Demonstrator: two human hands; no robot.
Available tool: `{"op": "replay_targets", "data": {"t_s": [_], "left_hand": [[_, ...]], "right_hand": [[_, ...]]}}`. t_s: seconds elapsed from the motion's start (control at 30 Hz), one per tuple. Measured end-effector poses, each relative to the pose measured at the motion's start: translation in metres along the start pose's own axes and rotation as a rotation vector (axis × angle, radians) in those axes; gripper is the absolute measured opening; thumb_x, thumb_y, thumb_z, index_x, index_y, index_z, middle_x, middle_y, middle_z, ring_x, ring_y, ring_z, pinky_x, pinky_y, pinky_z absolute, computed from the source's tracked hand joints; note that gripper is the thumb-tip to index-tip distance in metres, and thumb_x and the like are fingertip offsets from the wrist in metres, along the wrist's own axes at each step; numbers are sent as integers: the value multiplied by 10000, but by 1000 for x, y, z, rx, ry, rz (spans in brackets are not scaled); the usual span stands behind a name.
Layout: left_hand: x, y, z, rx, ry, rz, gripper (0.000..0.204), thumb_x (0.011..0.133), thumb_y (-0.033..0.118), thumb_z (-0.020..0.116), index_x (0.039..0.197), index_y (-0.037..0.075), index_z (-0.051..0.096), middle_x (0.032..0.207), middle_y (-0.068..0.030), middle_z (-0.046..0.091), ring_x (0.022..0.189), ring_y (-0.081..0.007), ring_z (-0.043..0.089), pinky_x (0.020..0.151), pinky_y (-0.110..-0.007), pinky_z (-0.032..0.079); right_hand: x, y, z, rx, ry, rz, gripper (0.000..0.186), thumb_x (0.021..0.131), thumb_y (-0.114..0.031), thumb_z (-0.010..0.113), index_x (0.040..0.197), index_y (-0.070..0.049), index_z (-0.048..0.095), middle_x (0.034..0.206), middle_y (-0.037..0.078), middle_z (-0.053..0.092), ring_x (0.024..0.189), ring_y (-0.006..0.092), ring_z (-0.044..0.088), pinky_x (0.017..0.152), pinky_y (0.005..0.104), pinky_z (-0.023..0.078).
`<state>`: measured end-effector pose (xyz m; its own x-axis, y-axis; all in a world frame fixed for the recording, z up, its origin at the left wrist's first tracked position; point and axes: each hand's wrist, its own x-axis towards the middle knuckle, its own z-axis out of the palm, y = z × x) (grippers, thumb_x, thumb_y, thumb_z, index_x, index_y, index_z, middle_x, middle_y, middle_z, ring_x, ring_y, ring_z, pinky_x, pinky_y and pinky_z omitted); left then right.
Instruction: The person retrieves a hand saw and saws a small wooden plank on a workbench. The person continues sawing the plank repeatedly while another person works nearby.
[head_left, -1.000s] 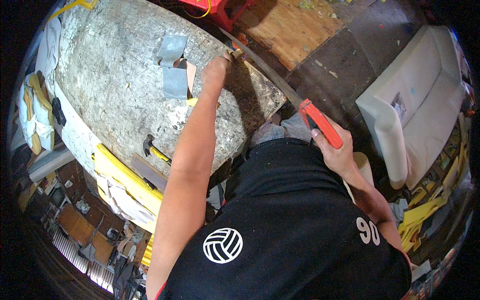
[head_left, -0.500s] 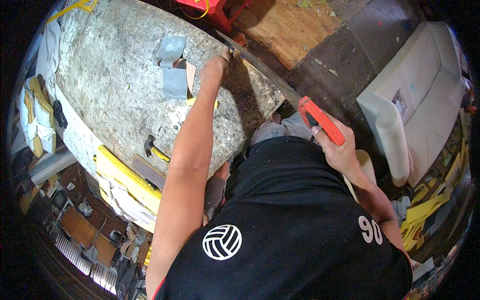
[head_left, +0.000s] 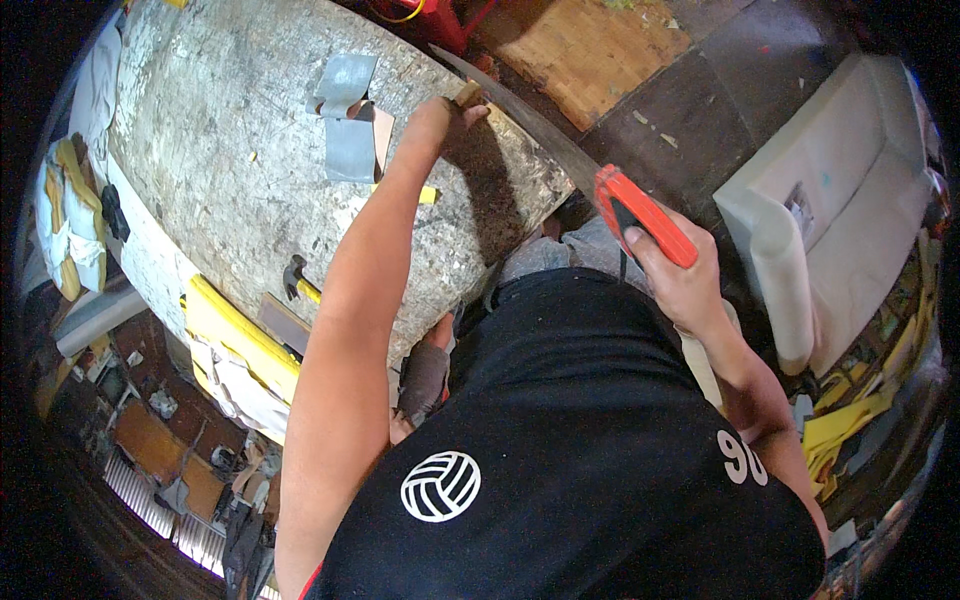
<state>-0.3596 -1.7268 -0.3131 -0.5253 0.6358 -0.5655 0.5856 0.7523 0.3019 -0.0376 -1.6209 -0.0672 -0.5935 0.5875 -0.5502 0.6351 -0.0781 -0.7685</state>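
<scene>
My right hand (head_left: 688,272) is wrapped round the red handle of a handsaw (head_left: 528,118). Its long blade slants up and left along the right edge of the worktable (head_left: 250,120). At that same edge, my left hand (head_left: 440,122) is closed on a small piece of wood (head_left: 467,95), with a fingertip showing on its right side. The blade passes close beside the wood; I cannot tell whether they touch. Much of the wood is hidden by the hand. Left of my left hand, folded grey sheet pieces (head_left: 350,145) lie on the worktable.
A claw hammer (head_left: 298,280) lies near my left forearm, with a yellow strip (head_left: 428,194) beyond it. Yellow padding (head_left: 240,325) lines the table's left side. On the right stands a pale upholstered seat shell (head_left: 825,215). A red plastic stool (head_left: 425,18) stands past the far edge.
The view has shifted slightly, so the table things sit a little higher. More of the wood piece and a left fingertip now show. Both hands keep their grips.
</scene>
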Motion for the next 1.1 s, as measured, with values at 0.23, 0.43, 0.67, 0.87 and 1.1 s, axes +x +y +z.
{"op": "replay_targets", "data": {"t_s": [0.23,0.43,0.67,0.87,1.1], "left_hand": [[-10,17,-26,115,-187,-65,761,825,740,593,1151,64,715,1170,-250,670,1168,-409,604,980,-456,491],[5,12,-21,135,-139,67,776,841,759,544,1206,88,681,1154,-269,665,1123,-425,623,947,-485,501],[18,-27,11,-107,6,260,456,923,490,609,1174,113,661,1059,-249,685,1024,-457,640,862,-515,505],[-19,-2,-5,-5,143,156,597,825,539,695,1011,-28,683,938,-303,691,940,-466,669,796,-528,533],[-41,9,0,75,97,95,506,913,499,611,1092,26,619,1001,-291,687,984,-481,647,816,-549,520]], "right_hand": [[-4,-4,-7,-6,-38,106,371,919,-174,679,1258,-25,651,817,15,655,740,77,560,707,257,482],[4,-9,-1,63,-6,46,326,915,-165,681,1209,-24,676,924,77,725,823,121,635,774,304,514],[14,40,1,64,-68,-88,279,929,-160,666,1196,-88,698,931,14,708,841,67,601,795,292,512],[-12,20,-17,-19,-55,-85,417,925,-191,670,1333,-118,621,992,113,736,861,97,643,793,303,517],[-12,46,-3,-1,-39,-171,437,920,-211,686,1339,-108,614,1038,125,736,914,106,665,826,305,524]]}}
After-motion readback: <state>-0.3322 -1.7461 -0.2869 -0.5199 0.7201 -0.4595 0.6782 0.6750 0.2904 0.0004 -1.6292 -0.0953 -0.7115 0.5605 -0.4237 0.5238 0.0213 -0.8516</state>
